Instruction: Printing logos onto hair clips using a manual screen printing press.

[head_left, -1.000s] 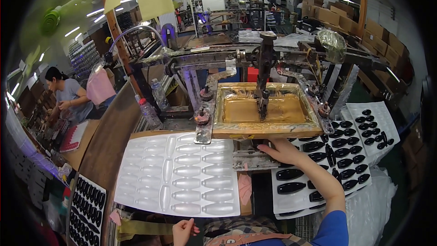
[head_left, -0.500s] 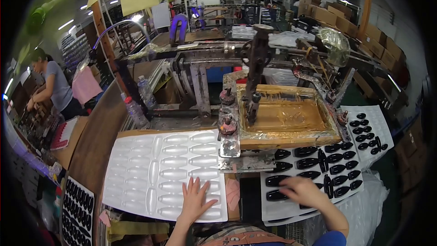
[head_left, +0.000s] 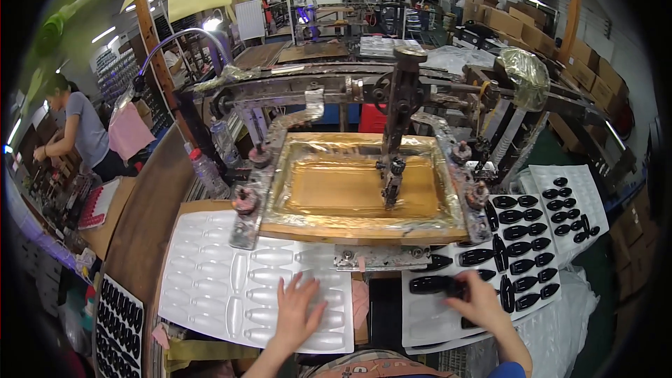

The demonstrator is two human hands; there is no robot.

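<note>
My left hand [head_left: 297, 311] rests with spread fingers on a white moulded tray [head_left: 192, 252] of elongated recesses. At the right, my right hand [head_left: 478, 306] grips a glossy black bottle-shaped piece [head_left: 428, 284] by its end, over a second white tray [head_left: 441, 331] that carries several more such black pieces. Above both hands, a worn metal press machine [head_left: 394, 105] carries a wooden frame with a shiny amber bed [head_left: 329, 189], extending over the upper part of the left tray. Between the trays lie a pink cloth [head_left: 359, 304] and a dark flat surface [head_left: 385, 308].
A worker in grey [head_left: 84, 126] sits at a bench on the left. Another tray of black pieces [head_left: 119, 322] lies at lower left, a further one [head_left: 574, 189] at right. Bottles [head_left: 206, 171] stand beside the machine; cardboard boxes [head_left: 511, 21] are stacked behind.
The frame went right, then swung left over the left tray. My right hand came down from beneath it and now grips a black piece. My left hand rose from the lower edge onto the tray.
</note>
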